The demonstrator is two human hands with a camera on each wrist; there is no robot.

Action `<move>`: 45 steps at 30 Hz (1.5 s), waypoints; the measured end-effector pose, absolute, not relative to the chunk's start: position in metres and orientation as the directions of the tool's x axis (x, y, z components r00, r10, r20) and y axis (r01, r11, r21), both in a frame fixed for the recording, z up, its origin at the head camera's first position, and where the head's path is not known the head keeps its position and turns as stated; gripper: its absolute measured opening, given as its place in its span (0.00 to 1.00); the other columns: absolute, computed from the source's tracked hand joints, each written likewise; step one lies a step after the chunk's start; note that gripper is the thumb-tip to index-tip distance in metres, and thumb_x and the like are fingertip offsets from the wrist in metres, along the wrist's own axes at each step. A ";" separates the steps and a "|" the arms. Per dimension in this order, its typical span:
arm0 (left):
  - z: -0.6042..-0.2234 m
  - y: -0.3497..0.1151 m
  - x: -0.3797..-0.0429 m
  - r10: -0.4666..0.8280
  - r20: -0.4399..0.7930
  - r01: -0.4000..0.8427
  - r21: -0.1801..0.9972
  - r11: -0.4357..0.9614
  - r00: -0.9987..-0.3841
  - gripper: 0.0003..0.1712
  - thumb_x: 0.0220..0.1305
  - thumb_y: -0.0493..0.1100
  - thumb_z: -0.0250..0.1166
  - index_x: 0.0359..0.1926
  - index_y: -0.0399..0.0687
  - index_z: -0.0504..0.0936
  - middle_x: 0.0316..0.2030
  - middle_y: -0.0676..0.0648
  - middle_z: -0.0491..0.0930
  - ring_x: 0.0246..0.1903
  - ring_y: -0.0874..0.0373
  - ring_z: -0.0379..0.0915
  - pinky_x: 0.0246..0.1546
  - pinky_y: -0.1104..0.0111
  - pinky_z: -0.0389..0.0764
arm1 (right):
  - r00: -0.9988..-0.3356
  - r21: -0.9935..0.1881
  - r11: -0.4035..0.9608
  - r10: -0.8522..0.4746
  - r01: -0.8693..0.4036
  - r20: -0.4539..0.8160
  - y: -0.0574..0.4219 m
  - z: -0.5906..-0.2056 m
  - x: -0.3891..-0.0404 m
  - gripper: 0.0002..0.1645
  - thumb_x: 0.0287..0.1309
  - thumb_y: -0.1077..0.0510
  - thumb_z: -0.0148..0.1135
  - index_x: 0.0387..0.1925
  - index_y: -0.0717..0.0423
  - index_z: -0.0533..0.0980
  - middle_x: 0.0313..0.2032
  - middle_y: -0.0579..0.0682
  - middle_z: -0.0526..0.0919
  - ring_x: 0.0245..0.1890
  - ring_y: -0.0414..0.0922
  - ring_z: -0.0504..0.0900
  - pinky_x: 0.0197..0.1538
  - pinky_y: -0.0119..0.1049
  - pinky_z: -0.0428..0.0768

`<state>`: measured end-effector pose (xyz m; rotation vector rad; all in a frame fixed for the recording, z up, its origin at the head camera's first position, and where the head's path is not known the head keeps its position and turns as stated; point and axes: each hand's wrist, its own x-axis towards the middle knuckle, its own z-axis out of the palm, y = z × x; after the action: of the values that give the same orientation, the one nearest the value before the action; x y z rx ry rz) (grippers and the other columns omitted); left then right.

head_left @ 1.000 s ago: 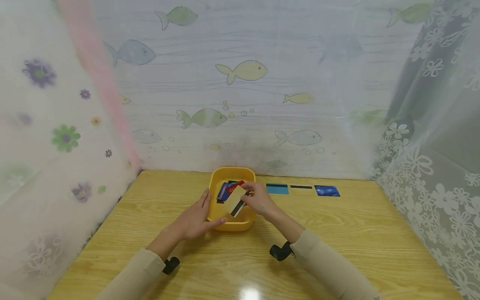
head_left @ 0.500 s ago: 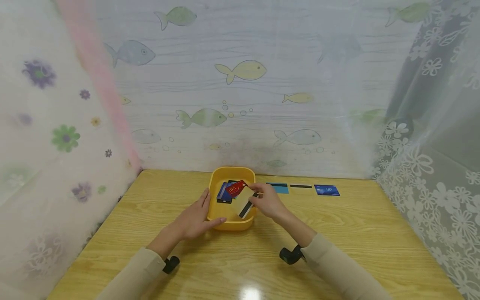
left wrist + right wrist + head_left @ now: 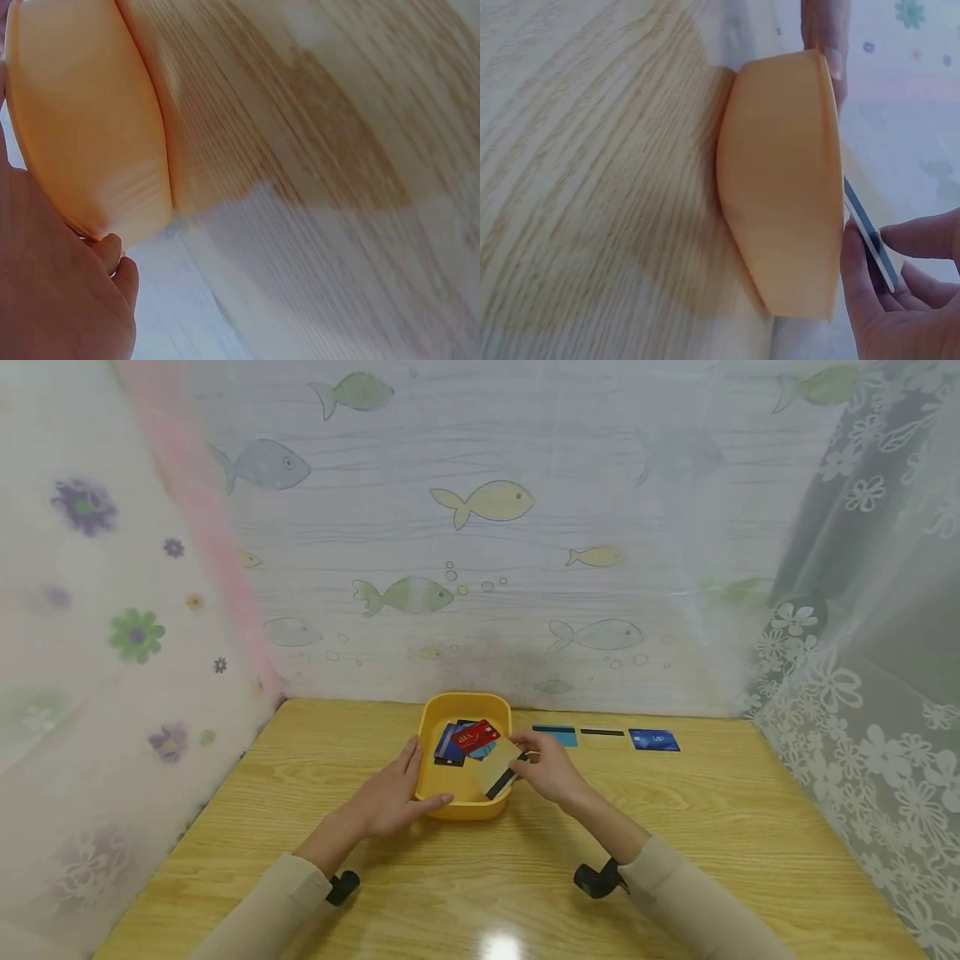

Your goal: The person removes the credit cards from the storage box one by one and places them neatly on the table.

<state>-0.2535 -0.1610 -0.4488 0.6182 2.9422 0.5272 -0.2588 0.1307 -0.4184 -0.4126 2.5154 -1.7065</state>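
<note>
A yellow plastic tray (image 3: 468, 812) stands on the table, and my left hand (image 3: 382, 797) grips its near left corner, thumb over the front rim. Curled fingertips show against the tray's outer wall in the left wrist view. My right hand (image 3: 551, 768) pinches a cream card (image 3: 498, 766) with a black stripe, tilted over the tray's right rim; the right wrist view shows this card (image 3: 871, 238) edge-on between thumb and fingers. Inside the tray a red VIP card (image 3: 472, 740) overlaps several blue and dark cards (image 3: 448, 747).
To the tray's right, three cards lie in a row: a light blue card (image 3: 555, 737) with a dark stripe, a pale card (image 3: 602, 735) with a dark stripe, and a blue VIP card (image 3: 654, 740). Behind the table (image 3: 697, 810) hangs a fish-patterned curtain (image 3: 480, 552).
My right hand has drawn the cream card rightward, off the other cards to the tray's right rim. More of the red card and a light blue one now show. The left hand stays put.
</note>
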 end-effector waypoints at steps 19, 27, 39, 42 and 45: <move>-0.446 -0.161 -0.249 0.395 -0.026 0.360 0.360 0.861 -0.918 0.68 0.65 0.83 0.46 0.80 0.33 0.40 0.81 0.38 0.35 0.78 0.39 0.44 0.75 0.48 0.56 | -0.948 -0.954 0.262 -0.314 -0.148 0.061 0.151 -0.420 -0.246 0.27 0.66 0.72 0.60 0.67 0.69 0.70 0.45 0.63 0.77 0.38 0.56 0.85 0.48 0.54 0.86; -0.446 -0.161 -0.249 0.401 -0.025 0.366 0.359 0.859 -0.916 0.68 0.64 0.84 0.46 0.80 0.33 0.41 0.81 0.38 0.35 0.79 0.39 0.43 0.75 0.48 0.56 | -0.953 -0.951 0.275 -0.296 -0.141 0.056 0.160 -0.421 -0.243 0.25 0.67 0.69 0.61 0.65 0.67 0.73 0.47 0.64 0.79 0.39 0.55 0.87 0.49 0.55 0.86; -0.452 -0.162 -0.255 0.401 -0.030 0.365 0.359 0.859 -0.916 0.69 0.63 0.85 0.45 0.81 0.34 0.39 0.81 0.39 0.34 0.79 0.40 0.42 0.75 0.48 0.55 | -0.971 -0.950 0.278 -0.223 -0.142 0.080 0.193 -0.411 -0.254 0.26 0.67 0.70 0.61 0.65 0.71 0.71 0.41 0.57 0.71 0.40 0.55 0.87 0.49 0.50 0.87; -0.453 -0.162 -0.256 0.403 -0.022 0.368 0.364 0.856 -0.915 0.69 0.63 0.84 0.45 0.81 0.34 0.39 0.81 0.38 0.34 0.79 0.40 0.43 0.75 0.48 0.56 | -0.976 -0.945 0.296 -0.201 -0.141 0.082 0.203 -0.411 -0.258 0.27 0.67 0.70 0.61 0.65 0.71 0.70 0.41 0.56 0.69 0.40 0.53 0.85 0.49 0.48 0.87; -0.454 -0.163 -0.258 0.406 -0.016 0.372 0.368 0.852 -0.914 0.69 0.63 0.84 0.46 0.81 0.34 0.39 0.81 0.38 0.35 0.78 0.39 0.44 0.75 0.48 0.56 | -0.980 -0.942 0.311 -0.182 -0.130 0.076 0.210 -0.412 -0.263 0.27 0.67 0.70 0.60 0.66 0.73 0.69 0.41 0.55 0.67 0.40 0.51 0.83 0.50 0.51 0.86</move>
<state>-0.2575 -0.1631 -0.4544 0.6176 2.9336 0.5548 -0.2632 0.2101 -0.4125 -0.2994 2.5065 -1.7936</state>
